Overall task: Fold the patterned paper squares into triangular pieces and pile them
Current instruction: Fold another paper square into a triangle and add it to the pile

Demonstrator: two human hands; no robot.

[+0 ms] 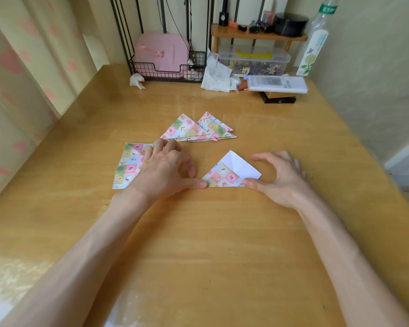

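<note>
A half-folded patterned paper (222, 177) lies on the wooden table (198, 232), a triangle with a white flap turned over its upper right. My left hand (168, 168) presses its thumb tip on the triangle's left corner, and its other fingers are curled over the table. My right hand (279, 175) presses its thumb on the lower right edge, with its fingers arched above the table. Behind them lies a pile of folded patterned triangles (194, 131). A stack of flat patterned squares (128, 164) sits to the left, partly under my left hand.
At the table's back stand a black wire rack with a pink case (161, 55), crumpled tissue (216, 75), a clear box (253, 61) under a small wooden shelf, a white packet (278, 84) on a dark box, and a tall bottle (314, 43). A curtain hangs on the left.
</note>
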